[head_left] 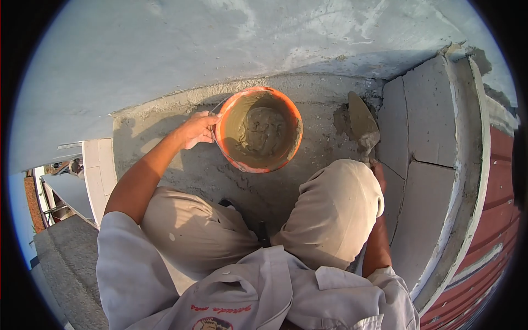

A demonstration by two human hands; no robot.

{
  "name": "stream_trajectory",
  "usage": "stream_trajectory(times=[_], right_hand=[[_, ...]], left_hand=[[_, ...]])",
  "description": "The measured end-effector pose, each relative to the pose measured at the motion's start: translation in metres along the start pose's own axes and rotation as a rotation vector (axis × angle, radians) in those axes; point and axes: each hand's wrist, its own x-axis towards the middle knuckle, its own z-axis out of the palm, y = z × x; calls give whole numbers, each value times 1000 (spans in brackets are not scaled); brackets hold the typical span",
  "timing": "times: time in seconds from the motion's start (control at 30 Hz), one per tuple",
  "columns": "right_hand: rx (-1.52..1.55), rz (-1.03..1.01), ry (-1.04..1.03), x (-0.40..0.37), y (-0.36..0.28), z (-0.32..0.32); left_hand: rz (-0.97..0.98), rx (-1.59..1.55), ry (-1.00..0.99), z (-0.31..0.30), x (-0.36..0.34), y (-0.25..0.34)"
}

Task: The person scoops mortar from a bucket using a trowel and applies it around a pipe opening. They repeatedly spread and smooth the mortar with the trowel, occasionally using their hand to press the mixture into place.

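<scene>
An orange bucket (298, 140) stands on the rough concrete floor in front of my knees, with wet grey mortar (264, 129) inside. My left hand (197, 130) is closed at the bucket's left side, its fingers on the thin wire handle beside the rim. On the right, a pointed trowel (363, 118) lies flat-bladed near the block wall, mortar smeared on its lower part. My right hand (378, 171) is at the trowel's handle end, closed around it; my right knee hides much of that hand and the grip.
A low wall of pale blocks (432, 110) runs along my right, with red corrugated sheeting (495, 203) beyond it. Ahead rises a grey plastered wall (220, 44). A wet mortar patch (342, 120) lies left of the trowel. More pale blocks (99, 165) stand at left.
</scene>
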Motion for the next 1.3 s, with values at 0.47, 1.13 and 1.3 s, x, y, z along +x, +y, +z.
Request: stream_trajectory(times=[0.47,1.13,1.3], right_hand=[[-1143,-571,-465,58,-214,-6],[-649,-483,-940,95,-156,35],[-210,-101,-838,74,-89,16]], left_hand=[[244,149,-163,72,-38,80],[251,103,-171,98,-50,85],[229,78,-156,89,-46,79]])
